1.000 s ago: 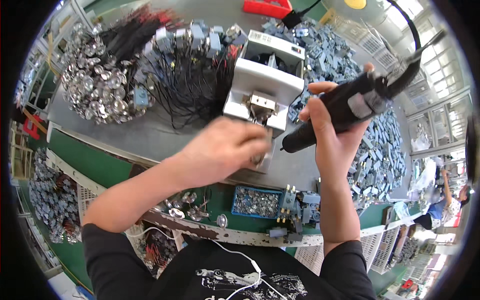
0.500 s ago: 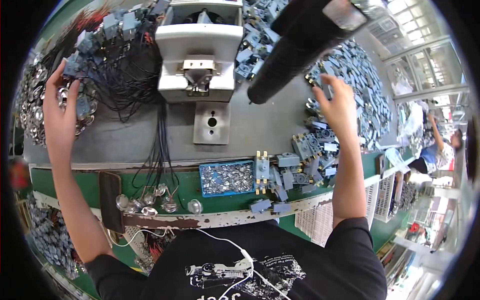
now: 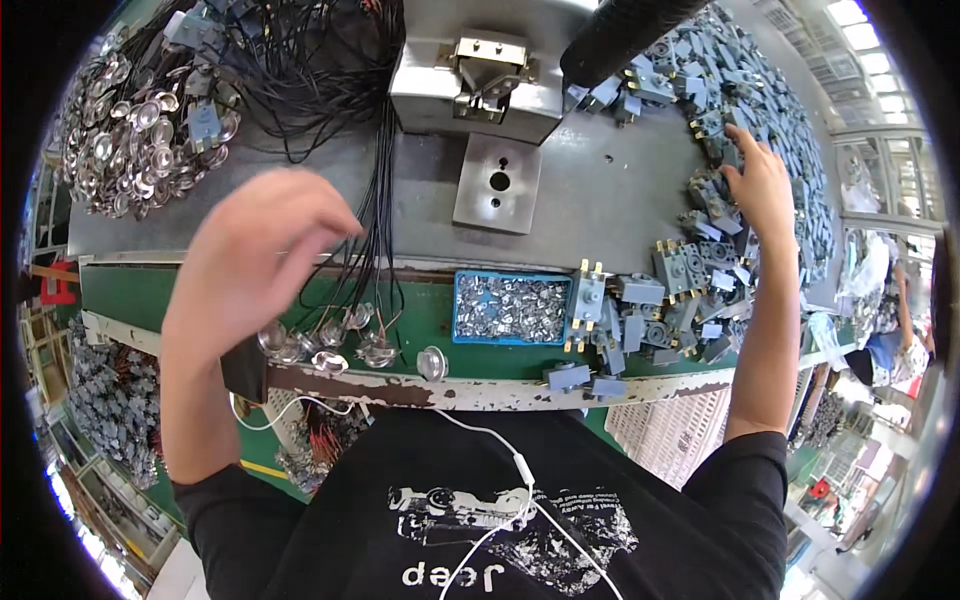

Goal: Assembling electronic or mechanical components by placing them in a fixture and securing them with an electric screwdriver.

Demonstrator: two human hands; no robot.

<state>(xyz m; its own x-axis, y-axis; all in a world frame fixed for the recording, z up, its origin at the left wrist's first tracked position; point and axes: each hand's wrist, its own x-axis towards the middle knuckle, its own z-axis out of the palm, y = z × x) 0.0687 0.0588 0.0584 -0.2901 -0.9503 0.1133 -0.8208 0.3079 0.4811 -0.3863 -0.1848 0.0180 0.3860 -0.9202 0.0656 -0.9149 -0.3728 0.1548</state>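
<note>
My left hand (image 3: 262, 245), a little blurred, hovers over the front of the bench with bent fingers, thumb apart, and no object visible in it. Just beside its fingertips hangs a bundle of thin black cables (image 3: 378, 190); several end in shiny round metal cups (image 3: 357, 317) on the green ledge. My right hand (image 3: 765, 195) reaches to the edge of a big heap of grey plastic switch-like parts (image 3: 770, 110). Its thumb and forefinger are apart against the heap, and no part is visibly gripped between them.
A metal press-like fixture (image 3: 480, 90) stands at the back, before it a steel plate with holes (image 3: 498, 183). A blue tray (image 3: 457, 310) of small metal pieces sits on the front ledge beside loose grey parts (image 3: 640, 290). A black cylinder (image 3: 630, 40) overhangs the back. Metal cups (image 3: 140, 140) are heaped left.
My left hand has left the grey part at the far-left pile and come right and nearer to the hanging cables. My right hand stays at the grey heap. The whole view has shifted.
</note>
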